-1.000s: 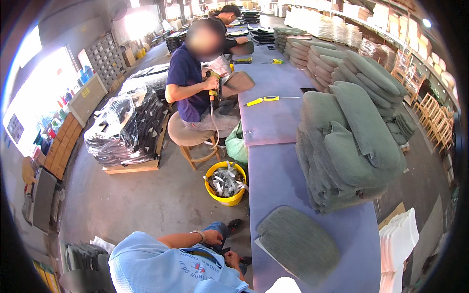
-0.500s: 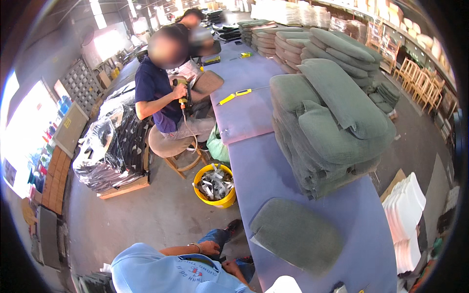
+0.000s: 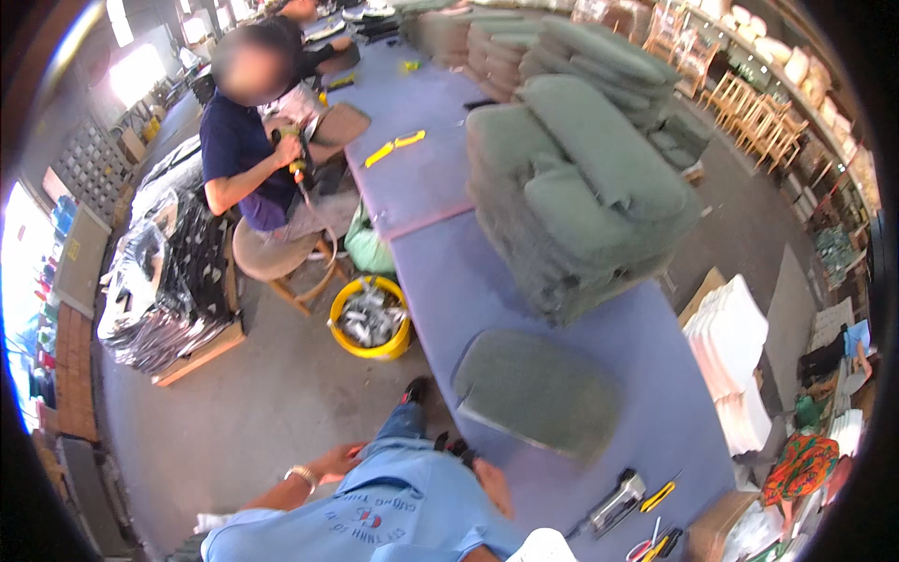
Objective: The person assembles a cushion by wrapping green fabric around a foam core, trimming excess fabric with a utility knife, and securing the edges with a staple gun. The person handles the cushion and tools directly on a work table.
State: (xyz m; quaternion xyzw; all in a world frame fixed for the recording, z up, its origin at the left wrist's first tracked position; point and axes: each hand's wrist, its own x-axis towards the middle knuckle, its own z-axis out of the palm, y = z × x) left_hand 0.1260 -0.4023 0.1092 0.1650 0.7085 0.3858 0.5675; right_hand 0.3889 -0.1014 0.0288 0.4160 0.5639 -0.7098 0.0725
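Note:
My left hand (image 3: pixel 343 461), with a bracelet at the wrist, rests by the hem of my light blue shirt. Blur hides its fingers. My right hand (image 3: pixel 493 487) is low at the table edge, its fingers also too unclear to read; I see nothing held in either hand. Nearest on the blue table (image 3: pixel 440 281) lies a flat green fabric-covered seat pad (image 3: pixel 538 393). Beyond it rises a tall pile of green cushions (image 3: pixel 581 206). A grey staple gun (image 3: pixel 618 501) and a yellow-handled tool (image 3: pixel 658 496) lie toward the near right corner.
A yellow bucket of scraps (image 3: pixel 370 318) stands on the floor left of the table. A seated co-worker (image 3: pixel 248 150) holds a power tool (image 3: pixel 292 155) against a pad. A yellow tool (image 3: pixel 393 148) lies farther up. White stacked sheets (image 3: pixel 726 337) stand to the right.
My view has shifted right and down, bringing the staple gun and yellow tools fully into sight. My hands have moved from my thighs to beside the shirt hem and table edge.

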